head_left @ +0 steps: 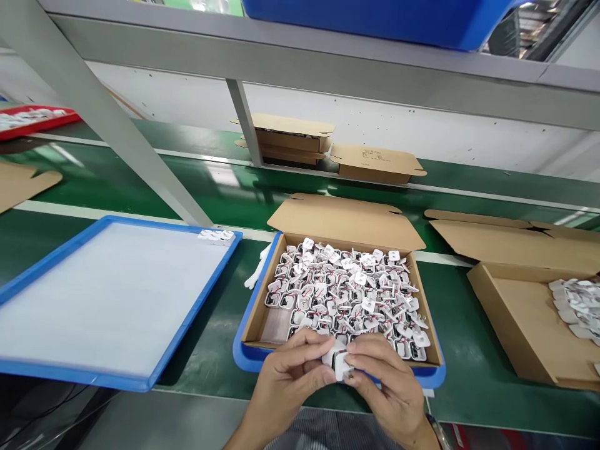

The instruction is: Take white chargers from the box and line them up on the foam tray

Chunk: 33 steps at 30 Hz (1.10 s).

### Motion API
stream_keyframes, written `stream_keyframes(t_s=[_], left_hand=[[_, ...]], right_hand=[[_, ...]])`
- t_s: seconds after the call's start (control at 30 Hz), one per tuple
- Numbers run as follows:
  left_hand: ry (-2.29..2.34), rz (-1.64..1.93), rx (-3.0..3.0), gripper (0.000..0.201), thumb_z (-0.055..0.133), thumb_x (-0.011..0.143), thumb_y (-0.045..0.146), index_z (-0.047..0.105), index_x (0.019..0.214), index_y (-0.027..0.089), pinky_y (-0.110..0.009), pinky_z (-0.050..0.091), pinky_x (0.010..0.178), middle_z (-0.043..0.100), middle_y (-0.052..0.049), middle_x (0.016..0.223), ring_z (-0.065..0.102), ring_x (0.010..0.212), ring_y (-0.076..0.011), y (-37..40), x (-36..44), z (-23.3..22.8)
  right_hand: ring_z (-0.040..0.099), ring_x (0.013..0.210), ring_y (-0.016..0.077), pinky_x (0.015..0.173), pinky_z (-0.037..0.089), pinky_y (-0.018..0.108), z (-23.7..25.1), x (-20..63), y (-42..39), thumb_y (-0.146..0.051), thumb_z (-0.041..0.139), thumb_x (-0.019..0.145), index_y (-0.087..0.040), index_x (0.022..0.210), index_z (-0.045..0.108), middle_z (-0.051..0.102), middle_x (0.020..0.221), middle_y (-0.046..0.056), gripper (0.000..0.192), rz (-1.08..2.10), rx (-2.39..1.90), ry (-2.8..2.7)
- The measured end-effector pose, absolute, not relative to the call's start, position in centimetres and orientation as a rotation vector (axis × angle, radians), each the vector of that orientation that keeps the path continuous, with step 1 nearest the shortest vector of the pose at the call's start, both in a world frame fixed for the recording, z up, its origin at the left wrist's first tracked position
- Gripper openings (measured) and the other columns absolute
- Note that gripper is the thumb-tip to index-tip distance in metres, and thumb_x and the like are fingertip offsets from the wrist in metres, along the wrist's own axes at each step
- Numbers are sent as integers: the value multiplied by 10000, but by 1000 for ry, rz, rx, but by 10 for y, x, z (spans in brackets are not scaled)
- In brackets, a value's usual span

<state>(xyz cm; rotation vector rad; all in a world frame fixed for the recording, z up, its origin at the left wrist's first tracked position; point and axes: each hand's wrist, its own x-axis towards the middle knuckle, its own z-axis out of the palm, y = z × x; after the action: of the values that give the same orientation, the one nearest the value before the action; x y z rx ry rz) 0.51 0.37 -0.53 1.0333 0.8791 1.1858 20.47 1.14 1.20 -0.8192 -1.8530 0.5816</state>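
Between my two hands, over the front edge of an open cardboard box (262, 312), is a small white plastic housing (338, 361) with a dark gap between its parts. My left hand (293, 372) pinches its left side with thumb and fingers. From the right, my right hand (384, 381) grips the same housing, its fingertips on the upper and right edges. The box holds many similar white housings (347, 287) with red and black wires and loose square covers. Under the box sits a blue tray (242, 353). What lies inside the held housing is mostly hidden by my fingers.
At left lies a blue-rimmed white tray (103, 300) with a few white parts (216, 235) in its corner. Another cardboard box (510, 319) with white parts stands at right. A grey shelf frame (300, 53) crosses above; closed boxes (377, 164) stand behind.
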Motion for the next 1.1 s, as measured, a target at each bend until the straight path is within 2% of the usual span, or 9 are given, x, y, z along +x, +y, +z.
stream_keyframes(t_s=[0.13, 0.27, 0.43, 0.53, 0.77, 0.93, 1.1], left_hand=[[828, 1187, 1062, 250, 804, 910, 353, 823, 1159, 349, -295, 593, 711, 691, -76, 962, 657, 847, -181, 3, 6, -5], [834, 1265, 1097, 264, 755, 947, 253, 810, 1192, 334, -290, 623, 759, 715, -88, 1078, 705, 921, -188, 0, 10, -7], [887, 1295, 1229, 319, 721, 948, 163, 793, 1191, 357, -299, 644, 848, 729, -78, 1180, 737, 1061, -220, -5, 10, -5], [908, 1257, 1374, 391, 701, 945, 115, 775, 1238, 364, -306, 645, 892, 735, -72, 1222, 732, 1125, -233, -7, 7, -4], [958, 1251, 1613, 475, 676, 950, 61, 715, 1338, 331, -313, 640, 940, 719, -78, 1287, 720, 1156, -228, -10, 3, -3], [888, 1235, 1716, 531, 627, 956, 15, 646, 1427, 259, -340, 639, 960, 675, -123, 1357, 691, 1213, -249, -14, 1, -1], [897, 1246, 1731, 542, 614, 949, -15, 635, 1432, 229, -366, 622, 1005, 659, -134, 1380, 672, 1245, -256, -16, 0, -2]], right_hand=[[709, 1020, 208, 861, 641, 381, 9, 205, 10, -213, 589, 1041, -208, 1197, 701, 742, 1088, 101, 191, 621, -827, -1896], [673, 1120, 206, 945, 615, 375, 7, 208, 6, -142, 602, 1021, -209, 1242, 682, 701, 1162, 105, 245, 651, -829, -1921], [671, 1241, 217, 1013, 625, 386, 7, 217, 1, -264, 662, 1005, -336, 1328, 654, 632, 1336, 88, 330, 1194, -951, -1694], [673, 1280, 222, 1061, 607, 413, 9, 221, 2, -290, 666, 1005, -377, 1419, 604, 644, 1390, 85, 428, 1362, -1032, -1624], [689, 1231, 197, 1045, 602, 385, 14, 220, 6, -256, 701, 980, -359, 1363, 676, 729, 1291, 63, 397, 1297, -993, -1677], [672, 1228, 172, 1062, 561, 331, 13, 219, 5, -213, 719, 964, -387, 1357, 669, 715, 1290, 39, 433, 1308, -932, -1646], [679, 1207, 170, 1052, 544, 321, 14, 217, 4, -206, 737, 948, -399, 1323, 684, 710, 1261, 26, 425, 1347, -982, -1635]])
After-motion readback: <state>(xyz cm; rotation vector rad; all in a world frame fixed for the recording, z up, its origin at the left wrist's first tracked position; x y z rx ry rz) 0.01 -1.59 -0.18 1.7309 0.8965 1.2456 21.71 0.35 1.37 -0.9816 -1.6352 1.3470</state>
